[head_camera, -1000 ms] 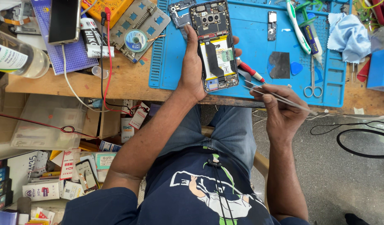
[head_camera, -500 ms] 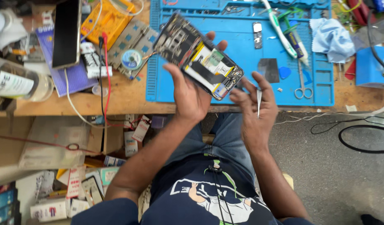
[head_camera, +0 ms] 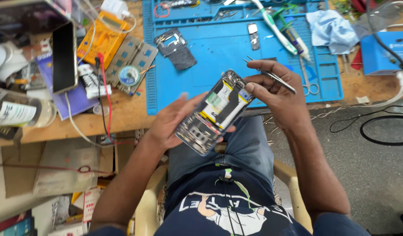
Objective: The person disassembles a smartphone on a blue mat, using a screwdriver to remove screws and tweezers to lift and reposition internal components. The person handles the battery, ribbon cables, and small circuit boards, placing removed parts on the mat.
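My left hand (head_camera: 173, 122) cradles the opened phone (head_camera: 214, 111) at the middle of the frame, fingers wrapped under it, its bared insides facing up. My right hand (head_camera: 278, 89) pinches slim tweezers (head_camera: 269, 74) while its thumb presses the phone's upper end. Above, the blue work mat (head_camera: 210, 48) carries a dark back cover (head_camera: 176, 48), scissors (head_camera: 307, 78) and a pale cloth (head_camera: 332, 28). At the left edge lies a clear bottle (head_camera: 17, 113); I cannot tell its contents.

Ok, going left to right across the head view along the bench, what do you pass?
Black phone → yellow multimeter → solder wick reel → opened phone in left hand → right hand with tweezers → scissors → blue cloth
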`<action>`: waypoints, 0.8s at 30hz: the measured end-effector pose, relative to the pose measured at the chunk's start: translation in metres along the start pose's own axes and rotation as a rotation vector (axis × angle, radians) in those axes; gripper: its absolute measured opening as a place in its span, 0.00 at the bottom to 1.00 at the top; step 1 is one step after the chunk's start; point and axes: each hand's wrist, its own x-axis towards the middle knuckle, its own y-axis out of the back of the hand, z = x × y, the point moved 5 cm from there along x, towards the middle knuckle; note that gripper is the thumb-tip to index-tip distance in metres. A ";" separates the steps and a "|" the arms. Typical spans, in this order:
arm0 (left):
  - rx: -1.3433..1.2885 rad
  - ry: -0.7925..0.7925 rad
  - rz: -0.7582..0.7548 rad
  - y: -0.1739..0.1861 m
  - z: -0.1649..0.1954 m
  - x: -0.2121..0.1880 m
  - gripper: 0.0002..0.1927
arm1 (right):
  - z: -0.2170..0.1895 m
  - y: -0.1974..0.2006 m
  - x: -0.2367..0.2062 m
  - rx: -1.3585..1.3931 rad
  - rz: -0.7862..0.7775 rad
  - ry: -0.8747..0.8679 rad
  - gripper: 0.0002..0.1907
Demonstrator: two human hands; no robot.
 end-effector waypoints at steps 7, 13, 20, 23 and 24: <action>0.333 -0.006 0.256 0.032 -0.005 0.037 0.26 | -0.004 -0.013 -0.005 -0.096 -0.047 -0.009 0.19; 0.589 0.000 0.333 0.044 0.001 0.051 0.22 | 0.005 -0.010 -0.008 -0.153 -0.007 0.029 0.19; 0.884 -0.068 0.318 0.040 0.001 0.043 0.18 | 0.008 -0.014 -0.007 -0.208 0.017 0.131 0.19; 1.121 -0.089 0.364 0.038 0.003 0.039 0.17 | -0.001 -0.023 -0.014 -0.517 0.073 0.349 0.20; 1.194 -0.081 0.395 0.039 0.004 0.039 0.17 | -0.004 -0.026 -0.019 -0.598 0.112 0.433 0.20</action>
